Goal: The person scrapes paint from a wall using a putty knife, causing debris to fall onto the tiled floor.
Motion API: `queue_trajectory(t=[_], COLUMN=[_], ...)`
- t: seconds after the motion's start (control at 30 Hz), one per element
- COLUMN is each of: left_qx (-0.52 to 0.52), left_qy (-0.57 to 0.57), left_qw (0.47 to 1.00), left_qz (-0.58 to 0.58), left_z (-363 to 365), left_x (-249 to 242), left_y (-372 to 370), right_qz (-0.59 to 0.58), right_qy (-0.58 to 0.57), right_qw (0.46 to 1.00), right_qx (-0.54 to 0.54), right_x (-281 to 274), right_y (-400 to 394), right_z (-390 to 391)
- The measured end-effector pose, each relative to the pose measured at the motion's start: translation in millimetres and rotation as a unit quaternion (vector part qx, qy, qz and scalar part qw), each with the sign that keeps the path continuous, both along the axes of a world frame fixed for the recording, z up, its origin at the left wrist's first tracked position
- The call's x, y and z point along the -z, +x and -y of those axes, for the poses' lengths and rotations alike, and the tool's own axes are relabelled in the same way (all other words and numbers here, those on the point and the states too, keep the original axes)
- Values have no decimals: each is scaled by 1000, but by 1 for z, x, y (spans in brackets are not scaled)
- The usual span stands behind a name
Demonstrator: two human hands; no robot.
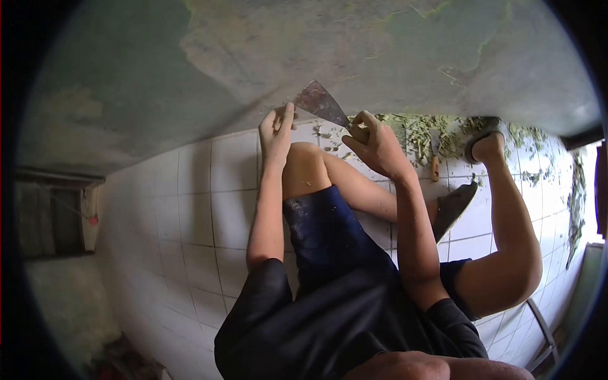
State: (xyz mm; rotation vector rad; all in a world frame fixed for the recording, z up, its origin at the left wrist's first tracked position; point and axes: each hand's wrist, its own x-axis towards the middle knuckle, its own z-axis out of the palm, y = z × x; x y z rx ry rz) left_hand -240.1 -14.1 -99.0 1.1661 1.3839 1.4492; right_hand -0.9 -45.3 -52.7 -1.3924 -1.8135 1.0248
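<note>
My right hand [379, 147] is closed around the handle of a wide scraper [320, 101], whose worn, stained metal blade points up and left toward the wall. Just left of the blade is my left hand [276, 132], above my bent knee. Its fingers are loosely bent and partly apart, with the fingertips right by the blade's corner. Behind the scraper rises a wall [253, 50] with patchy grey-green paint and bare, scraped areas.
Paint flakes [418, 133] litter the white tiled floor [234, 164] along the wall's foot. A second scraper with a wooden handle [435, 170] lies among them, near my sandalled feet [457, 206]. A dark doorway-like recess [63, 218] is at the left.
</note>
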Motion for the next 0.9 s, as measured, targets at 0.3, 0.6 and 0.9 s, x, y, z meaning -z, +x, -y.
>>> queue_trajectory(t=[0.3,0.6,0.9], left_qx=[-78,35,409], left_qy=[-32,160,339], left_qw=[994,983,834], left_qz=[-76,-88,151], left_z=[59,87,106], left_x=[58,-48,-171], left_y=[-60,43,118], right_qz=[19,262,209], right_qy=[17,-40,-54], right_qw=[999,963,974], right_qx=[-20,47,74], right_x=[33,94,81], right_y=[-40,44,72], right_z=[12,-13,-18])
